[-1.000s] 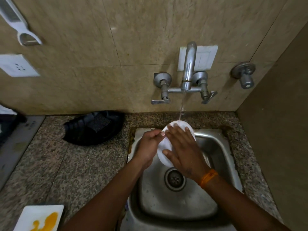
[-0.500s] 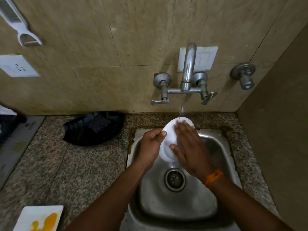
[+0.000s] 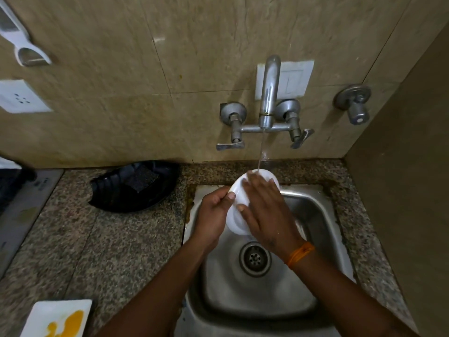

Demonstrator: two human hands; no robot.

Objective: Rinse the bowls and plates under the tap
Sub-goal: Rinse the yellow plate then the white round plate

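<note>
A small white bowl (image 3: 237, 194) is held tilted over the steel sink (image 3: 320, 215), its far rim under a thin stream from the tap (image 3: 268, 93). My left hand (image 3: 213, 215) grips the bowl's left rim, thumb on the edge. My right hand (image 3: 264, 210) lies flat across the bowl's surface with straight fingers, hiding most of it. An orange thread circles my right wrist.
A black tray (image 3: 136, 188) with a dark scrub pad sits on the granite counter left of the sink. A white square plate (image 3: 58, 317) with yellow stains lies at the bottom left. The drain (image 3: 254, 258) is open below my hands. A wall stands close on the right.
The bowl has risen slightly toward the stream and my right hand has slid up across it. My left hand keeps its grip.
</note>
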